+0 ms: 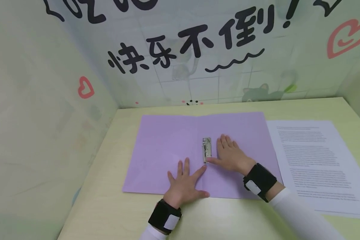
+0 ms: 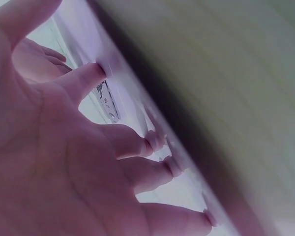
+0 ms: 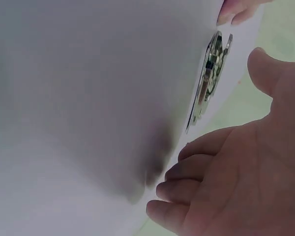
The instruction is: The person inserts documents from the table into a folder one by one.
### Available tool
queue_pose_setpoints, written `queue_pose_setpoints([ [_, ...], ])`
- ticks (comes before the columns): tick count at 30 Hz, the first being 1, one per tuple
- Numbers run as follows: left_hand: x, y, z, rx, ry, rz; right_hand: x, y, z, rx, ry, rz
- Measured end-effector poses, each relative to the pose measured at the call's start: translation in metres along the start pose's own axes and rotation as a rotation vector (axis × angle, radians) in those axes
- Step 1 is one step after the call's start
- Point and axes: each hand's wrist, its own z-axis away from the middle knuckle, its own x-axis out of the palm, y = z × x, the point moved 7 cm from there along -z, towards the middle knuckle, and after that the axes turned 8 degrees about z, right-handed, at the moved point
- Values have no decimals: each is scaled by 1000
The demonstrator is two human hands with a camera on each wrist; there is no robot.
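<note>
Purple and spread out flat, the folder (image 1: 165, 143) lies on the pale worktop (image 1: 108, 173), its crease running between two panels. A silver metal clip (image 1: 207, 150) sits on the right panel, just beside the crease, its length running roughly parallel to it.

The left hand (image 1: 184, 186) is at the folder's lower edge, near the crease. Its fingers are straight and fanned apart, and in the left wrist view the fingertips meet the folder. The index finger points towards the clip's lower end, and the thumb reaches along the bottom edge.

The right hand (image 1: 231, 155) is over the right panel, to the right of the clip. Its fingers are extended and close together, with the thumb stretched out sideways to the clip's lower end; whether the thumb touches the metal, I cannot tell. The two hands are near each other but apart.

White sheets (image 1: 315, 163) with printed lines of text lie slightly askew to the right of the folder, right up against its edge. Each wrist wears a black band, left (image 1: 165, 215) and right (image 1: 259, 181), below which white sleeves (image 1: 303, 213) begin.

Behind the worktop, the wall (image 1: 174, 90) carries large black characters, a wavy black line and a red heart (image 1: 349, 38). A smaller heart (image 1: 85, 87) marks the side wall (image 1: 33, 133) at the left.
</note>
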Motion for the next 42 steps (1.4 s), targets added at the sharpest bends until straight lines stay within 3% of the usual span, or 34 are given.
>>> queue_pose_setpoints([
  [8, 2, 1, -2, -3, -5, -36, 9, -4, -11, 68, 23, -16],
  [20, 3, 0, -1, -6, -2, -16, 15, -4, -13, 141, 39, 117],
  [30, 4, -3, 0, -2, -1, -20, 18, -10, -13, 163, 81, 214],
  [42, 6, -7, 3, 12, 5, -29, 20, -11, -13, 130, 123, 173],
])
